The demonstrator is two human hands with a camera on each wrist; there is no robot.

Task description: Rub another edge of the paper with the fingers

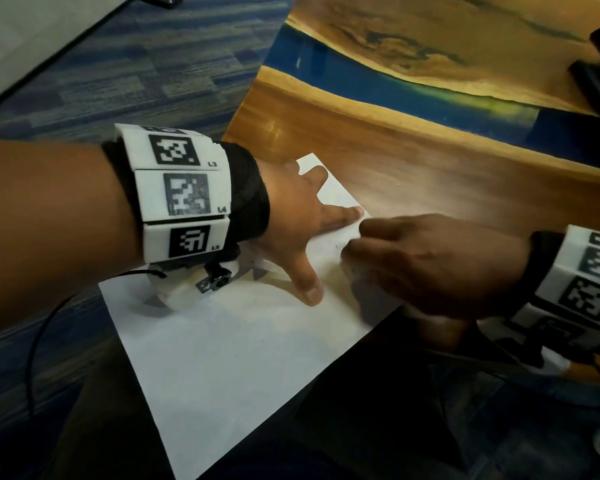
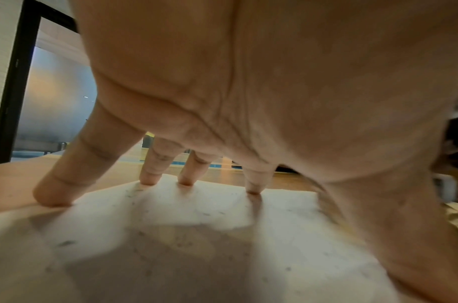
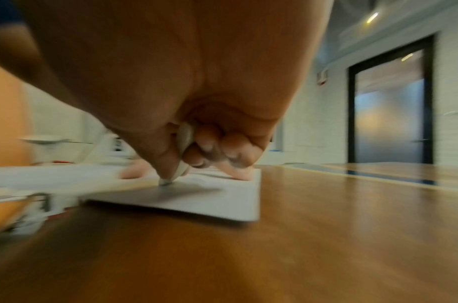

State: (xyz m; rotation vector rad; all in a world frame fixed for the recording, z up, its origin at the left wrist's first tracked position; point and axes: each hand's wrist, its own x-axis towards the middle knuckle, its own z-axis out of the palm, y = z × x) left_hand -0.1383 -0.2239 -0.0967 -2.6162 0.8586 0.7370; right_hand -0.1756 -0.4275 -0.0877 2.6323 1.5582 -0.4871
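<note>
A white sheet of paper (image 1: pixel 229 358) is laid at the near corner of the wooden bench (image 1: pixel 430 174), its near part overhanging the bench edge above the blue carpet (image 1: pixel 118 71). The sheet is pressed flat by the left hand (image 1: pixel 291 216), fingers spread straight. A pale pen-like stick (image 3: pixel 182 147) is pinched by the right hand (image 1: pixel 430 265), tip on the sheet's right edge; bare bench lies beyond that edge.

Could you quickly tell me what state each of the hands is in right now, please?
Left hand: open, fingers spread, pressing on the paper.
Right hand: closed around a pale pen-like tool, tip on the paper.
</note>
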